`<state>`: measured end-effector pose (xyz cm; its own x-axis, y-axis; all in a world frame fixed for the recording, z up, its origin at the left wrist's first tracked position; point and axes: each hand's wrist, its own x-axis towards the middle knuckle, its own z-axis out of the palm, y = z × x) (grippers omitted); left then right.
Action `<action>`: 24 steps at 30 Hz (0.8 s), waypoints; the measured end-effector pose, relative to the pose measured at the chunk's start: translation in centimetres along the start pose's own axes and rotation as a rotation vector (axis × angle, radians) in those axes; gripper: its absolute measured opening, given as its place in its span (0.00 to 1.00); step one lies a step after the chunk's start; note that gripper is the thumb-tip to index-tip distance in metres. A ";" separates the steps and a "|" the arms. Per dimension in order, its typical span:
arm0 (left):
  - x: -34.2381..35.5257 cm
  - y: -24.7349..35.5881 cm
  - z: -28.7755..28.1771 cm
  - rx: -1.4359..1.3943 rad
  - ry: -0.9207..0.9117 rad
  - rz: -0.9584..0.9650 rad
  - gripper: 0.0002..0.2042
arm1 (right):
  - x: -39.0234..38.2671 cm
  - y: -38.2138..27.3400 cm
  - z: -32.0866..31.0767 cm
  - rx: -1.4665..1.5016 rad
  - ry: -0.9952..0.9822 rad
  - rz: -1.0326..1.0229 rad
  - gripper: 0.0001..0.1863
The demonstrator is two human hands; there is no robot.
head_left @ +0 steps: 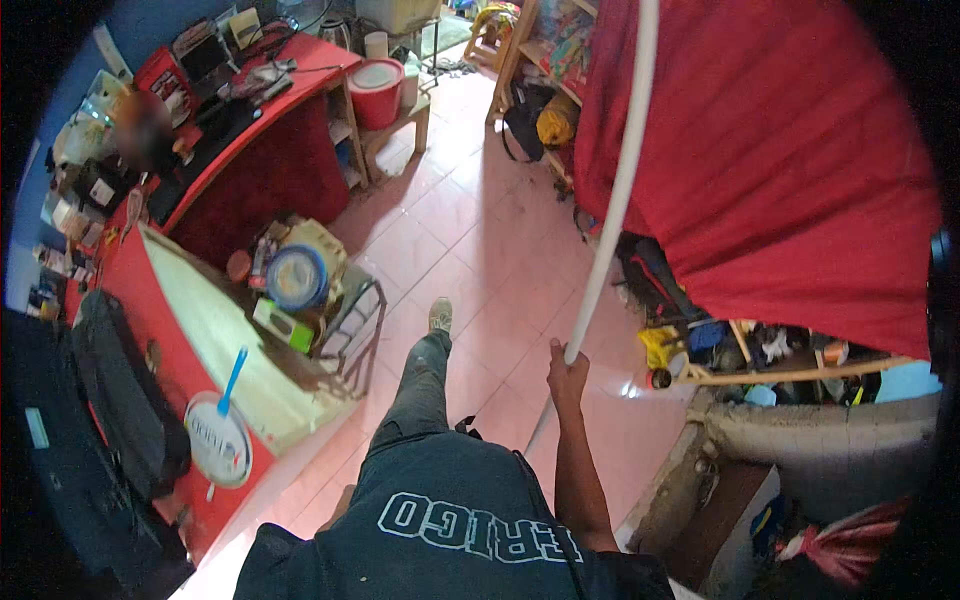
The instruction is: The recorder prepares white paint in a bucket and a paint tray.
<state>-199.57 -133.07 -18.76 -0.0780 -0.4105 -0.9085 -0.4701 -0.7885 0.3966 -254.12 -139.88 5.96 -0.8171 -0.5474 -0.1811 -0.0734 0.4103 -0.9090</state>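
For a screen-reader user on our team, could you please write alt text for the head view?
A person's right hand grips a long white pole above a pink tiled floor. A red cloth fills the upper right; a cluttered red desk and lidded red bucket stand at upper left.

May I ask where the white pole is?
The head view shows the white pole right of centre, in the right hand, overlapping the red cloth's left edge.
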 end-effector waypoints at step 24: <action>2.7 114.3 22.0 -0.509 -0.245 1.359 0.24 | 59.1 -30.5 30.7 -0.011 -0.430 -0.621 0.15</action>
<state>-272.82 -214.22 21.19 -0.3650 -0.9062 0.2136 0.4338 0.0374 0.9002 -282.58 -207.11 11.48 -0.3287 -0.9158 0.2307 -0.4552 -0.0604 -0.8883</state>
